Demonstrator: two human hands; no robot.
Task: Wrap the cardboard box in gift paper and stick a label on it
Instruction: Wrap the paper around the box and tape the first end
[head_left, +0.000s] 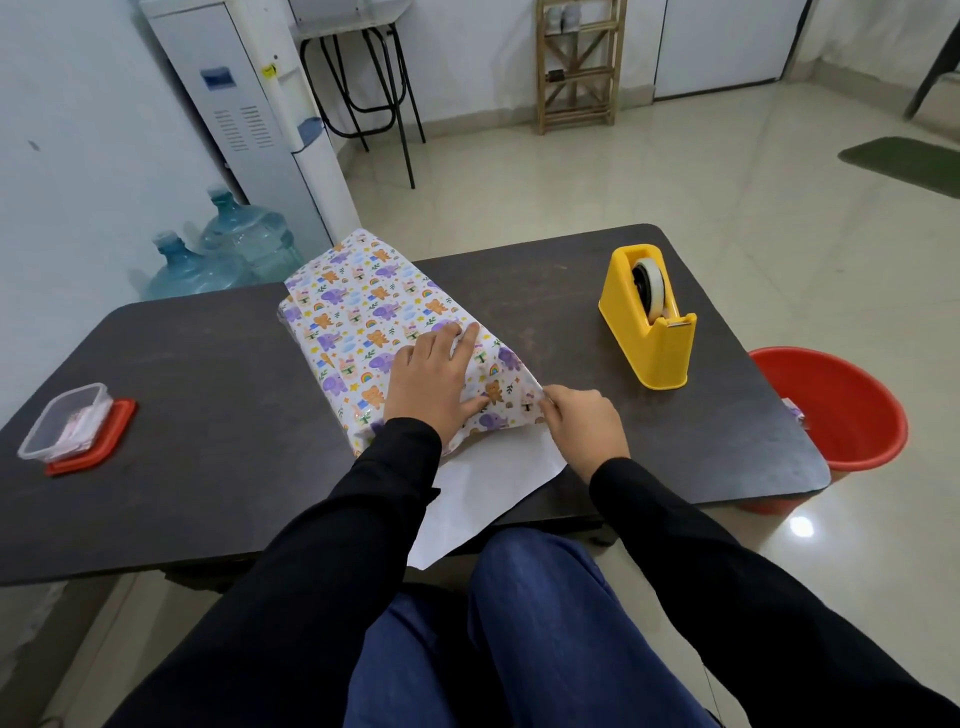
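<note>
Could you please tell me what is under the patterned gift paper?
The gift paper wraps a box-shaped bulk, but the cardboard box itself is fully covered. The left hand presses on top; the right hand pinches the paper's edge.

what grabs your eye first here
The cartoon-animal gift paper in the middle of the table, with the left hand pressed flat on it and the right hand pinching its near corner. Next, the yellow tape dispenser at the table's right and the red bucket on the floor.
</note>
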